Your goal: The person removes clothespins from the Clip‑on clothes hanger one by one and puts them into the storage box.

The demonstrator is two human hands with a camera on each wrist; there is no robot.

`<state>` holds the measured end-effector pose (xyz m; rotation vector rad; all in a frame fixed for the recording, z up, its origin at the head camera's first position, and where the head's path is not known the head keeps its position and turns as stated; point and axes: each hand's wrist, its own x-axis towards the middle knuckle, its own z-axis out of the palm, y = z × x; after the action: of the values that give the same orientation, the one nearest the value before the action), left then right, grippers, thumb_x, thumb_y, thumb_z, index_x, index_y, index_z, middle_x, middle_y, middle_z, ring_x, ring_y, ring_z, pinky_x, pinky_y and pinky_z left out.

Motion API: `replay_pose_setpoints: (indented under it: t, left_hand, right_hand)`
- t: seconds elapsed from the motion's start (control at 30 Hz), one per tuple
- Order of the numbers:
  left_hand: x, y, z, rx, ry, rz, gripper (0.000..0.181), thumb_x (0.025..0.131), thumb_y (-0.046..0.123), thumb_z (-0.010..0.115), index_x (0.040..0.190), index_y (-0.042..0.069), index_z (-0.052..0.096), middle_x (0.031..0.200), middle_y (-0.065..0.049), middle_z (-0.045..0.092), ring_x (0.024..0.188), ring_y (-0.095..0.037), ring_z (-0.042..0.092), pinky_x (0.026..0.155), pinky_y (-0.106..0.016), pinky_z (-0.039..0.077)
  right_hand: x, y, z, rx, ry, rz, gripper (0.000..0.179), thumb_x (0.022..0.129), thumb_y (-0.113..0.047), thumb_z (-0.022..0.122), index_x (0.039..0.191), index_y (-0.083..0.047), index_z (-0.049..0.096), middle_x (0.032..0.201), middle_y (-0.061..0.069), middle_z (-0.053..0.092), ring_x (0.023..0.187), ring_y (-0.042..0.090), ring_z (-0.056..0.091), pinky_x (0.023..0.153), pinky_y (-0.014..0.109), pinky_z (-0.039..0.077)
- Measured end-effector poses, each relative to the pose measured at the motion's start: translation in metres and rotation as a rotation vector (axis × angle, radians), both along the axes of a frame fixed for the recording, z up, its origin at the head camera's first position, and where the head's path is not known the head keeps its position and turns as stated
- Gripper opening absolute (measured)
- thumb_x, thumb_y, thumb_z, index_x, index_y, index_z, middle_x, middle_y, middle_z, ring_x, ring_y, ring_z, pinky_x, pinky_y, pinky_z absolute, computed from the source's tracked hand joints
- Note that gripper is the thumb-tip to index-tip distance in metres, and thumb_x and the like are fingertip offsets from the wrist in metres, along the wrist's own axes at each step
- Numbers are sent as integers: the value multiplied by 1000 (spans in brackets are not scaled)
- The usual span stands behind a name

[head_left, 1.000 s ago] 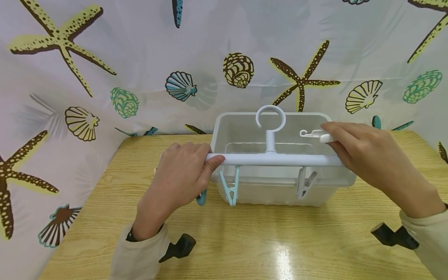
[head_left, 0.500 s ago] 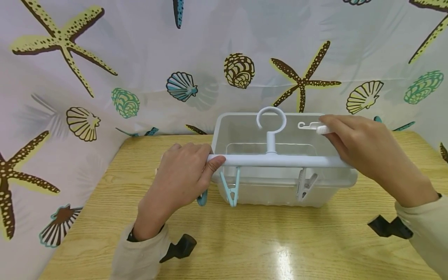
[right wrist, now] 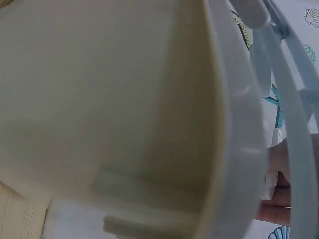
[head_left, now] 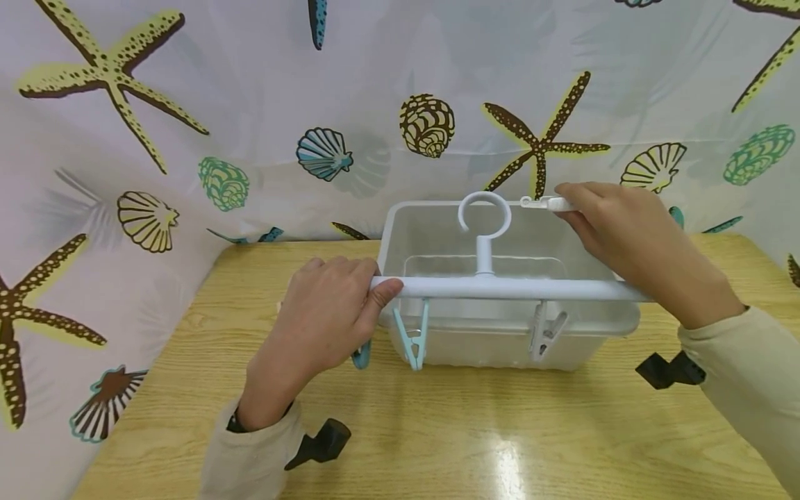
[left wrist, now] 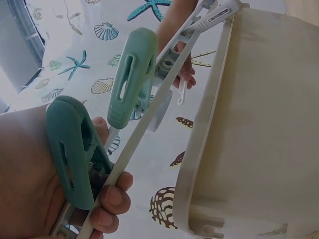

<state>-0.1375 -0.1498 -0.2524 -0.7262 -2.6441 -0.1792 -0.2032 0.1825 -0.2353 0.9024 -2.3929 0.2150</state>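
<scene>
My left hand (head_left: pixel 328 312) grips the left end of a white clip hanger (head_left: pixel 512 287), thumb along its bar. The hanger's round hook (head_left: pixel 507 214) points up. From the bar hang a light blue clothespin (head_left: pixel 414 344) and a grey clothespin (head_left: pixel 540 333). A dark teal clothespin (left wrist: pixel 70 144) sits right by my left fingers in the left wrist view. My right hand (head_left: pixel 631 239), above the bar's right end, pinches a small white plastic piece (head_left: pixel 546 203) with a ring-shaped tip. The bar's right end is hidden behind my right wrist.
Behind and under the hanger stands a translucent white plastic bin (head_left: pixel 494 347), its open top facing up. It rests on a wood-grain table (head_left: pixel 437 430). A white curtain (head_left: pixel 375 62) printed with starfish and shells hangs at the back and sides.
My right hand has risen and moved left with the white piece, now level with the bin's back rim. My left hand and the hanger stay where they were.
</scene>
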Motion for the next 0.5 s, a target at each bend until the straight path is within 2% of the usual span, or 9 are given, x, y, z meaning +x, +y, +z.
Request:
replay_pose_setpoints:
  t: [0.13,0.23,0.5]
  left_hand:
    - [-1,-2,-1,-4,-2,3,41,99,36,53,66,12,45,53,3,38,48,-16,39,53,-32,34]
    - [-1,-2,-2,-4,-6,9,41,99,36,53,67,12,46,53,3,38,49,-16,40,53,-32,34]
    - [-2,-3,0,6,-21,24,39,99,35,53,69,11,49,53,2,39,50,-17,41,53,-33,36]
  right_hand:
    - [-11,-9,3,26,-113,-88,31,94,-12,64,120,4,60,108,23,67,92,40,66,77,52,51]
    - [-13,-12,4,48,-164,-146,34,93,-13,65,122,4,59,113,24,65,100,42,63,82,54,50]
    - [-6,-7,1,1,-48,-107,27,90,-9,68,115,1,65,108,20,68,95,39,66,75,52,52]
